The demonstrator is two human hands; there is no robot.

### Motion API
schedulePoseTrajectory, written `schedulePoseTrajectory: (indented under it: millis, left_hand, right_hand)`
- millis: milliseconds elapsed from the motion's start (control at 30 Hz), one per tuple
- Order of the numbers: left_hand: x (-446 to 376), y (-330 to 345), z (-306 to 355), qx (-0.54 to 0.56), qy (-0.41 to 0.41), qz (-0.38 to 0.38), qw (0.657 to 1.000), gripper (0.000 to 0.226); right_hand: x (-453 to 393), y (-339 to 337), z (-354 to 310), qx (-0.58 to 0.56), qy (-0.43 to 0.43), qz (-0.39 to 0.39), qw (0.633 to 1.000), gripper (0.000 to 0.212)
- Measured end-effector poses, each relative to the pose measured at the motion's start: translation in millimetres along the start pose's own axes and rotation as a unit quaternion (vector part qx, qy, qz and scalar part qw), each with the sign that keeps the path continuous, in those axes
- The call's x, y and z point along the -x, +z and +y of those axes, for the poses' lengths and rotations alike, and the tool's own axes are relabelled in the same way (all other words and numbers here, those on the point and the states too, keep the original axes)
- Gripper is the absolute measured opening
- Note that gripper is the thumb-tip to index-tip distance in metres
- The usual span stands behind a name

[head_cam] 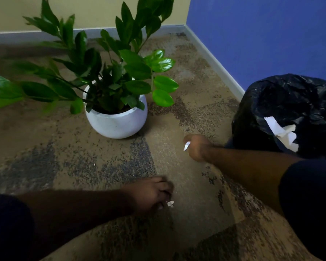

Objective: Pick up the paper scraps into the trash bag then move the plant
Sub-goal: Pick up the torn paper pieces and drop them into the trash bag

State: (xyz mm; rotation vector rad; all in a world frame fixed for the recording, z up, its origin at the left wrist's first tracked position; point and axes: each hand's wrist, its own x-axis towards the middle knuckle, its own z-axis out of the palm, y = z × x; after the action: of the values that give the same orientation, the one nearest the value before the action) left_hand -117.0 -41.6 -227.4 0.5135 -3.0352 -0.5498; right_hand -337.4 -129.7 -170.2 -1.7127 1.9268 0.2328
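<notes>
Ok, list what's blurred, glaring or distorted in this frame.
Head view: dim overall, with both forearms in shadow; motion blur smears the left grip and the plant leaves at far left; glare shines on the right-hand leaves; wide-angle distortion bends the baseboard; the right grip and trash bag look soft.

The plant (109,59) has glossy green leaves, dark at the centre and brighter at the tips. Its pot (117,123) is white with faint dark specks. The bag (282,102) is shiny black, with white paper (282,132) inside. The carpet (186,213) is tan, mottled with grey-blue and brown speckled patches. One wall (271,34) is blue, the other (11,12) cream.
</notes>
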Motion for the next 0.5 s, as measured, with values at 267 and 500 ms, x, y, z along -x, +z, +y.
schedulePoseTrajectory:
  millis: [267,500]
  left_hand:
    - [-20,-10,9,0.033,-0.059,0.008,0.998,0.028]
    - [-19,0,6,0.021,-0.066,0.025,0.997,0.025]
  right_hand:
    - [4,4,0,0.067,-0.037,0.073,0.994,0.024]
    - [12,4,-8,0.152,-0.047,0.099,0.982,0.02]
